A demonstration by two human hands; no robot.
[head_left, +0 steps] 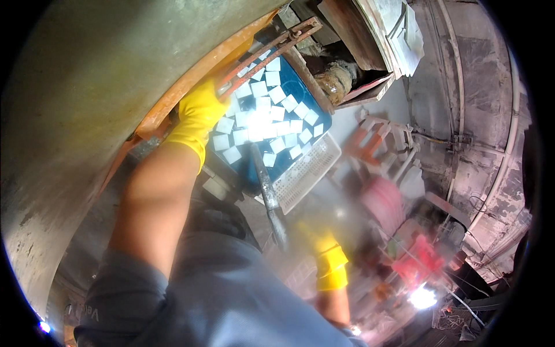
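Note:
My left hand [196, 113], in a yellow glove, reaches up and closes on the end of a rusty metal bar frame [272, 43]. The frame lies over a blue tub [321, 118] full of several white square pieces [272, 113] in liquid. A grey metal rod [269, 191] slants down from the tub toward my right hand [324, 251], also in a yellow glove. That hand looks closed on the rod's lower end, though haze blurs it.
A big grey curved vessel wall [75, 115] with an orange rim [196, 75] fills the left. A white perforated tray [306, 170] leans under the tub. Red and pink crates [416, 257] and pipes [509, 144] are at the right, with an open box-like metal housing [370, 52] above.

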